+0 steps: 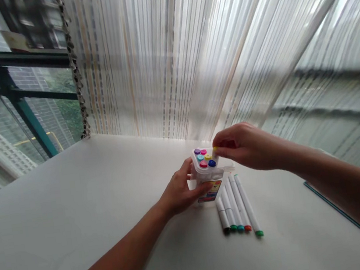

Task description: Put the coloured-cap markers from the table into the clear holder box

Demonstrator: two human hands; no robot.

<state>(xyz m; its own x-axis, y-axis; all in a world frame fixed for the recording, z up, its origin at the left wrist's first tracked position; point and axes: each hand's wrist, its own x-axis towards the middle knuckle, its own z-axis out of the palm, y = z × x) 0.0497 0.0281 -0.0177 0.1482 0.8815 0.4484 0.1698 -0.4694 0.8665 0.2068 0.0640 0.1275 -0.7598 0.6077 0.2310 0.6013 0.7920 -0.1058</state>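
Note:
A clear plastic marker case (211, 183) stands upright on the white table (78, 219), with several coloured marker caps (204, 157) showing at its top. My left hand (182, 192) is wrapped round the case's side. My right hand (243, 146) is above the case's right rim, fingers pinched on a yellow-capped marker (214, 150) at the top of the case. Several white markers (237, 207) lie side by side on the table just in front of the case, caps toward me.
Sheer striped curtains (205, 52) hang behind the table. A window with a dark green frame (19, 103) is at the left. A thin teal-edged sheet (339, 209) lies at the right under my forearm.

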